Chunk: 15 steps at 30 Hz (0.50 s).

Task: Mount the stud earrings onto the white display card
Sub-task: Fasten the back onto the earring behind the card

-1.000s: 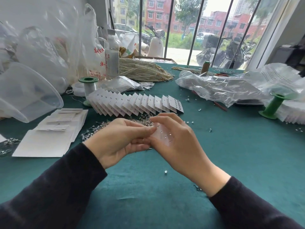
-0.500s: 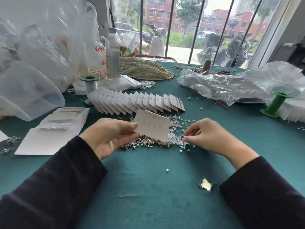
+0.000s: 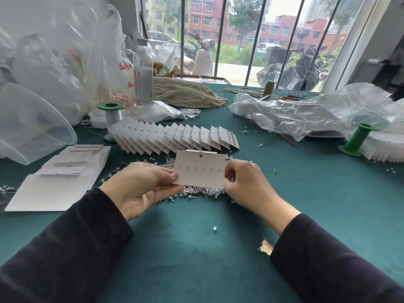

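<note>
White card stock, flat and rectangular, forms the display card (image 3: 200, 169), which is held upright just above the teal felt table (image 3: 196, 259). Its left edge is pinched by the left hand (image 3: 140, 189) and its right edge by the right hand (image 3: 247, 186), whose fingertips are hidden behind it. A round hole is punched near the top. The row of tiny marks across the middle cannot be made out clearly. The glinting heap of stud earrings (image 3: 192, 193) is largely covered. Beyond, finished cards (image 3: 172, 138) are fanned, overlapping.
</note>
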{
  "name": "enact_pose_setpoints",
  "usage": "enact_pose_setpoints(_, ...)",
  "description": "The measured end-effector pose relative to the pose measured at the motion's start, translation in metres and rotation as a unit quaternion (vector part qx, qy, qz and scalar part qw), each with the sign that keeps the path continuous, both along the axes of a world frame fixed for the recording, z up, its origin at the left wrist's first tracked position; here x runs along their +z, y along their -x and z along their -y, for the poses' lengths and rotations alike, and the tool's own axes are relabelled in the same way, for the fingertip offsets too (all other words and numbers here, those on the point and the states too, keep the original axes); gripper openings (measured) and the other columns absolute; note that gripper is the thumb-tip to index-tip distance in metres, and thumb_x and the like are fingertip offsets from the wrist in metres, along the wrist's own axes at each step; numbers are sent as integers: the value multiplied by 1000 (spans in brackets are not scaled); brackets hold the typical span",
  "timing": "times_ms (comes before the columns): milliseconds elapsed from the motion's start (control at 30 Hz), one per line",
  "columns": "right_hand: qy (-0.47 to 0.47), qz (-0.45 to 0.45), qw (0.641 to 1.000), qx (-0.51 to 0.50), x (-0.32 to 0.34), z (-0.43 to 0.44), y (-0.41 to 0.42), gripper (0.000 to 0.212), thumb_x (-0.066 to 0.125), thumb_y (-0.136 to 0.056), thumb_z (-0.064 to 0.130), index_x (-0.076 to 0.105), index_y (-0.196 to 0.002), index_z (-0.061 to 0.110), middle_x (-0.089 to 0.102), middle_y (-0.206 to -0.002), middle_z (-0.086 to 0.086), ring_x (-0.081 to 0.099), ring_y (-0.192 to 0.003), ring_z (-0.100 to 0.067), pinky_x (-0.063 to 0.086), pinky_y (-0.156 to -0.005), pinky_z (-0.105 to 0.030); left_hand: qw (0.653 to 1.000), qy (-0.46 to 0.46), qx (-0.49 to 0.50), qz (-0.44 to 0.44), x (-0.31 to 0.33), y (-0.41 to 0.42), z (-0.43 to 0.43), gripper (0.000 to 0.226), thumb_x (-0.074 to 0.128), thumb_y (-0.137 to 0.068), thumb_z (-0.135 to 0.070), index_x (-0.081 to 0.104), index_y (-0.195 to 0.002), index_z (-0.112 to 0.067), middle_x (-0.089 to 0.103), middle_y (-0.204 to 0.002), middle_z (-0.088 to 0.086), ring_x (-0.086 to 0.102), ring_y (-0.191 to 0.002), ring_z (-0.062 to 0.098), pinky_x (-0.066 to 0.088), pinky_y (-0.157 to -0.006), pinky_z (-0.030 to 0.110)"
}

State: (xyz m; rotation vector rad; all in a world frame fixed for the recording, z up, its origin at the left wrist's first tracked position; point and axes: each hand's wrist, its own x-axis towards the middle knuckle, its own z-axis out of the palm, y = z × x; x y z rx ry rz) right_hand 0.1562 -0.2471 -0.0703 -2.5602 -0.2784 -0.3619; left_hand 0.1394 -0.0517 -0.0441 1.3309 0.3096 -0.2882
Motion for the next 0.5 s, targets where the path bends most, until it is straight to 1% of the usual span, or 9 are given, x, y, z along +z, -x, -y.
enact_pose_setpoints(33, -13, 5, 1000, -7, 0, 1, -1, 12, 50, -74, 6, 54, -67, 14, 46, -63, 5, 44, -64, -17, 26, -55, -21, 1000, -4, -5, 2, 0, 0, 0, 10, 52, -79, 15, 56, -74, 9, 66, -48, 14, 67, -46, 22, 57, -46, 29)
enact_pose_setpoints(67, -29, 10, 999, -16, 0, 3, -2, 10, 53, -74, 7, 54, -68, 14, 45, -65, 6, 43, -63, -14, 28, -54, -19, 1000, -9, -11, 4, 0, 1, 0, 8, 54, -79, 14, 57, -74, 9, 66, -48, 15, 67, -46, 22, 58, -47, 29)
enact_pose_setpoints(133, -60, 21, 997, -36, 1, 6, -3, 7, 56, -74, 10, 55, -68, 14, 47, -63, 9, 44, -61, -8, 33, -56, -8, 999, -20, -25, 7, 0, 3, 1, 4, 56, -79, 12, 58, -76, 11, 67, -52, 18, 68, -48, 25, 57, -45, 28)
enact_pose_setpoints(167, -74, 28, 996, -49, 3, 7, -4, 7, 57, -73, 11, 56, -67, 14, 50, -60, 9, 46, -59, -6, 34, -54, -5, 999, -28, -33, 6, 0, 4, 2, 4, 56, -80, 10, 58, -77, 12, 67, -54, 20, 68, -50, 26, 56, -43, 27)
enact_pose_setpoints(267, -133, 50, 987, -80, 12, 13, -4, 9, 60, -70, 11, 58, -64, 16, 57, -57, 6, 50, -55, -9, 36, -49, -10, 998, -50, -45, 1, -4, 6, 6, 7, 56, -81, 9, 58, -75, 10, 67, -55, 22, 68, -50, 28, 53, -40, 23)
enact_pose_setpoints(367, -209, 34, 974, -80, 20, 16, 1, 9, 64, -70, 11, 61, -68, 20, 65, -62, 5, 54, -52, -9, 40, -47, -15, 997, -64, -44, 7, -8, 7, 11, 7, 56, -81, 9, 57, -74, 9, 67, -53, 22, 68, -49, 28, 53, -41, 24)
enact_pose_setpoints(433, -234, 31, 969, -65, 24, 15, 6, 9, 66, -72, 12, 65, -69, 20, 68, -65, 4, 57, -54, -8, 41, -51, -17, 997, -68, -44, 11, -10, 8, 14, 6, 57, -81, 9, 57, -75, 9, 66, -51, 21, 68, -48, 28, 53, -41, 24)
enact_pose_setpoints(500, -225, 54, 972, -52, 28, 8, 12, 9, 67, -74, 14, 68, -69, 21, 68, -65, 6, 58, -57, -5, 42, -56, -19, 997, -69, -43, 13, -11, 10, 17, 4, 57, -81, 8, 56, -78, 10, 66, -52, 21, 67, -47, 27, 53, -40, 23)
